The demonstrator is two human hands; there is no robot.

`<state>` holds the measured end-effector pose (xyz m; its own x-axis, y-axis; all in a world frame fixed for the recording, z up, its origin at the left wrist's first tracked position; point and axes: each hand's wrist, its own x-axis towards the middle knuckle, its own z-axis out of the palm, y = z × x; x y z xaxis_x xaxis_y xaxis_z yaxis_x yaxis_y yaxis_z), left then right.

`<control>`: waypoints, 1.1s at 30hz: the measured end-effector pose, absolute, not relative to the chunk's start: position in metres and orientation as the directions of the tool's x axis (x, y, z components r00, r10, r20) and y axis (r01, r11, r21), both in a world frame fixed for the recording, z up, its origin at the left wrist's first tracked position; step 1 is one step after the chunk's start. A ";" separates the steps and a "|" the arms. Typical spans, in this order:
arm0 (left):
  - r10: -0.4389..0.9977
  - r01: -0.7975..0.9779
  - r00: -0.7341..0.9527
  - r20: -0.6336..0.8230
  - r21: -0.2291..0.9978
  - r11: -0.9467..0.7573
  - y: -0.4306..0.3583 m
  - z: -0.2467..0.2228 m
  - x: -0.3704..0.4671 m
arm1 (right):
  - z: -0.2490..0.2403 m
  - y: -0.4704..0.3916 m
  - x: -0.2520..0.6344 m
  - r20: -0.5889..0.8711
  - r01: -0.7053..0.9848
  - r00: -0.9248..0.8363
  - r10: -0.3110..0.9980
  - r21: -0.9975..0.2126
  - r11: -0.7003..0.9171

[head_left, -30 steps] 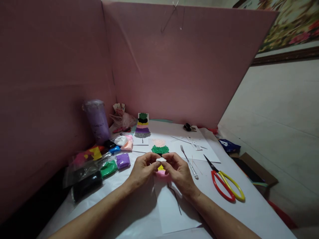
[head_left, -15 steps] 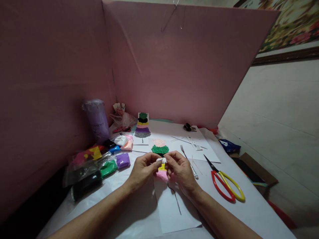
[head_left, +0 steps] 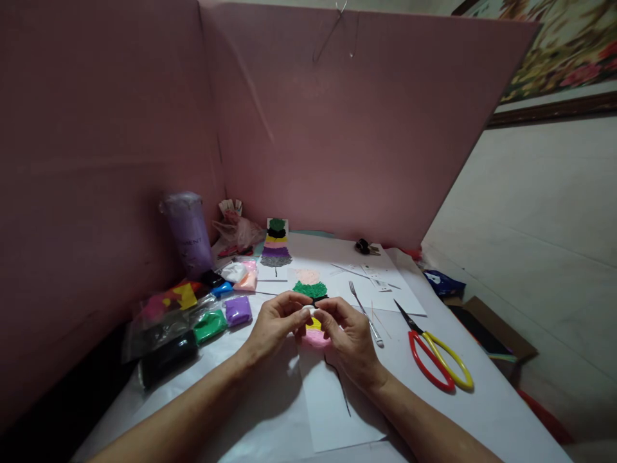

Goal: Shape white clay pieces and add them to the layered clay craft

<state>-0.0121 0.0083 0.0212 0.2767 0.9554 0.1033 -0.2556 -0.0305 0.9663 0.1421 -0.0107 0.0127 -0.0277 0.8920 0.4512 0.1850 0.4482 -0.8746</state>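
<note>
Between the fingertips of both hands is a small lump of white modelling clay (head_left: pixel 309 309), mostly covered by the fingers. My left hand (head_left: pixel 279 319) pinches it from the left and my right hand (head_left: pixel 344 329) from the right. Just below lies a sheet of white paper (head_left: pixel 332 424) bearing a leaf shape in coloured clay bands, with a green band (head_left: pixel 310 289), a pale peach one above it, and black, yellow and pink ones partly behind my hands. A thin dark stem line (head_left: pixel 343 389) runs down the paper.
Right of my hands lie a fork (head_left: pixel 365 312), thin sticks and large scissors (head_left: pixel 431 350) with red and yellow handles. Clay packets, including purple (head_left: pixel 238 311) and green (head_left: pixel 209 326), sit left. A finished-looking striped leaf card (head_left: pixel 276 247) and a purple tumbler (head_left: pixel 187 233) stand behind.
The white clay shows less between my fingers, which have drawn over it. Both hands have shifted only slightly; the things on the table stay where they were.
</note>
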 end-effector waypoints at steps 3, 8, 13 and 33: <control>0.963 -0.258 0.243 0.119 0.965 -0.054 0.008 0.024 -0.010 | 0.016 -0.011 0.141 0.371 0.060 0.008 0.929 -0.927 0.369; 0.979 -0.283 0.159 0.125 0.956 -0.076 0.007 0.024 -0.008 | 0.018 -0.007 0.140 0.231 -0.110 0.054 0.972 -0.966 0.235; 0.991 -0.304 0.071 0.115 0.949 -0.088 0.007 0.024 -0.008 | 0.015 -0.004 0.142 0.147 -0.213 0.101 0.984 -0.963 0.166; 0.993 -0.315 0.116 -0.001 0.948 0.038 0.008 0.023 -0.013 | 0.008 0.005 0.147 0.091 -0.250 0.155 0.984 -0.960 0.128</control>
